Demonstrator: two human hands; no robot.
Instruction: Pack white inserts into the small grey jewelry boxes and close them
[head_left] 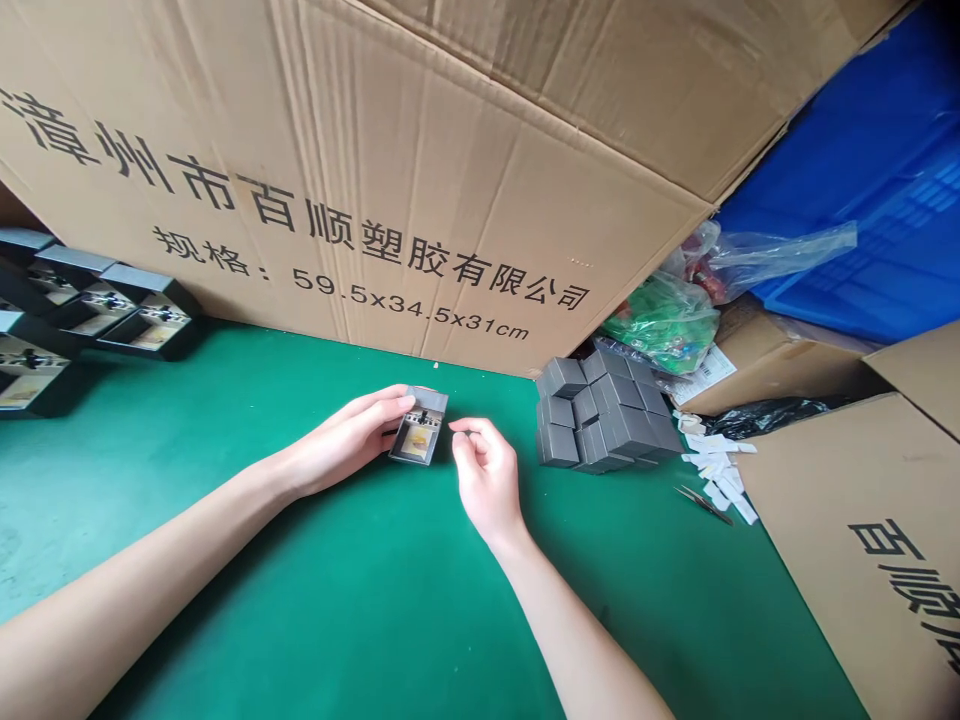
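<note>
My left hand [352, 435] holds a small open grey box [420, 428] by its left side, just above the green table [375, 580]. The box shows a yellowish card and small dark parts inside. My right hand [484, 470] is just right of the box, with thumb and forefinger pinched together; what they pinch, if anything, is too small to make out. A stack of closed grey boxes [604, 412] stands a little further right.
A large printed cardboard carton [360, 170] fills the back. Open dark boxes [82, 310] are stacked at the left edge. At right lie white paper strips [716, 465], tweezers [705, 503], plastic bags [664, 320], a blue crate [877, 180] and more cartons [870, 540].
</note>
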